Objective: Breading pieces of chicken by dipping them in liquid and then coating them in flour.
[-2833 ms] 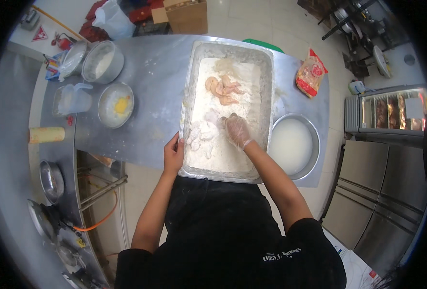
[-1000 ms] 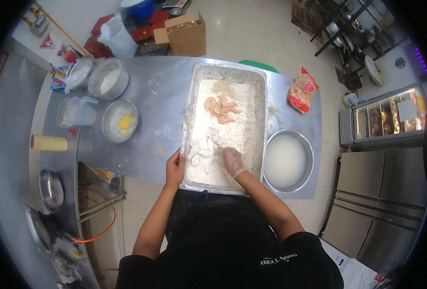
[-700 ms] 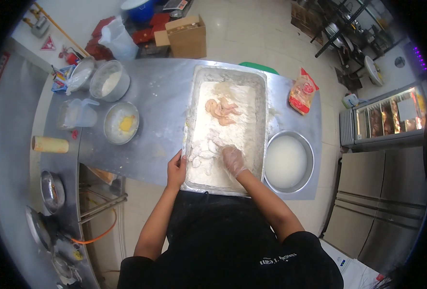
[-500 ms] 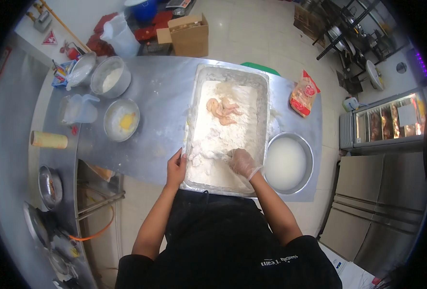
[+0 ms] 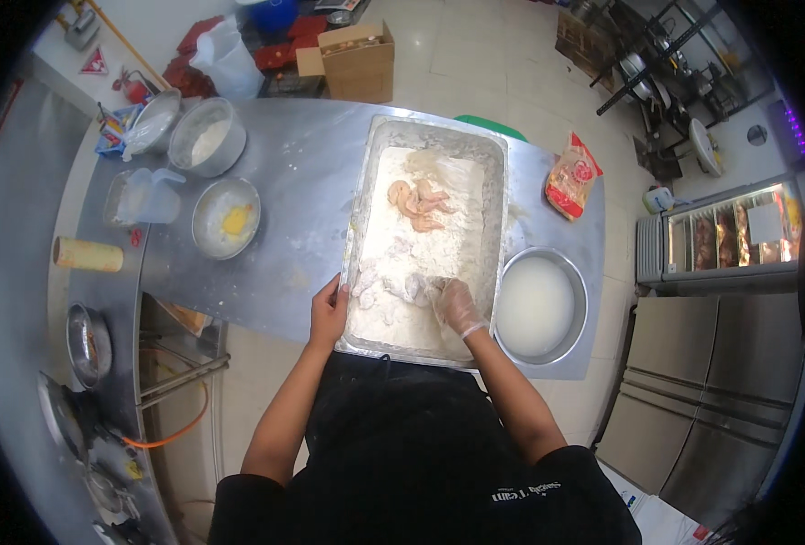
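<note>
Head view, looking straight down: a deep rectangular metal tray [image 5: 495,227] full of white flour lies lengthwise on the steel tabletop [image 5: 293,209], its near end at the table's front edge just before the person's black apron. Flour-coated pieces [image 5: 386,289] lie in a loose row across the near half of the tray; a small heap of bare, pinkish raw pieces [image 5: 419,198] sits on the flour in the far half, well apart from the coated ones.

The right hand [image 5: 457,307], in a thin clear glove, is down in the flour at the near right of the tray, fingers curled loosely onto the coated pieces at the end of the row; whether it grips one cannot be told. The left hand [image 5: 329,313], bare, rests on the tray's near left rim, fingers spread narrowly along the edge and thumb inward, steadying it.

Just right of the tray, touching or nearly touching its side, a round metal bowl [image 5: 580,291] holds a milky white liquid. Beyond it, near the far right corner of the tabletop, lies a red and yellow packet [image 5: 572,177]. Left of the tray, across a flour-dusted stretch of steel, a shallow metal bowl [image 5: 204,211] holds a yellow egg mix; farther back stand a bowl of white powder [image 5: 204,138], a clear plastic jug [image 5: 153,195] and a tilted metal lid [image 5: 153,123]. A tan cylinder [image 5: 87,254] lies on the shelf at far left. A cardboard box [image 5: 357,62] stands on the tiled floor behind the table.
</note>
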Tool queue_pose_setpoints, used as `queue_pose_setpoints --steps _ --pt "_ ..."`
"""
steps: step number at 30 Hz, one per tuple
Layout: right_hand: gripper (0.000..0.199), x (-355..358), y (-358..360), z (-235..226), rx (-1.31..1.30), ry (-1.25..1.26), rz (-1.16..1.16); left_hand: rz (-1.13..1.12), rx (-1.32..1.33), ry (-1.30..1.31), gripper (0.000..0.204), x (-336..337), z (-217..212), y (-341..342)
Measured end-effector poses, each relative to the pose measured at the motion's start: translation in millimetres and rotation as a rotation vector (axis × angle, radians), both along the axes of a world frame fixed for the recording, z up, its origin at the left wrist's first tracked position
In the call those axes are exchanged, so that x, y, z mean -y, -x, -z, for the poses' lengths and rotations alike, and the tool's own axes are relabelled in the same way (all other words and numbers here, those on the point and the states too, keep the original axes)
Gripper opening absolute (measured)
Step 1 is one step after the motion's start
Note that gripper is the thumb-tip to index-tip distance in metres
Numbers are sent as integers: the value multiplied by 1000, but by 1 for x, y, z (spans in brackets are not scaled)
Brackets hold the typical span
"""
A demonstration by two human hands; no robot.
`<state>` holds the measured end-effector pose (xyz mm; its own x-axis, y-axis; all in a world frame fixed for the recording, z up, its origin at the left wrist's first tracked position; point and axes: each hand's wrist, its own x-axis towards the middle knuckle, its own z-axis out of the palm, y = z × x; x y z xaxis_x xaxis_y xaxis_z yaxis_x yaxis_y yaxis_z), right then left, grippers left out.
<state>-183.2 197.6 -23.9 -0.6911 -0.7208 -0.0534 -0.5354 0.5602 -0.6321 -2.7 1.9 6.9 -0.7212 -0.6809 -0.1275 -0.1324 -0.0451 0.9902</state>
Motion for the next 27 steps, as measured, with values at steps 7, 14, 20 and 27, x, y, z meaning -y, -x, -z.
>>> queue_pose_setpoints --steps 7,14,20,27 --pt "19 5 15 9 223 20 135 -1 12 -4 36 -1 -3 0" --pt "25 7 26 -3 281 -40 148 -10 -35 -26 35 1 4 -1" --pt "34 -9 14 -32 132 -148 -58 -5 -23 11 34 1 1 -1" --pt "27 -24 -8 30 127 21 -94 8 -1 1 34 0 -2 0"
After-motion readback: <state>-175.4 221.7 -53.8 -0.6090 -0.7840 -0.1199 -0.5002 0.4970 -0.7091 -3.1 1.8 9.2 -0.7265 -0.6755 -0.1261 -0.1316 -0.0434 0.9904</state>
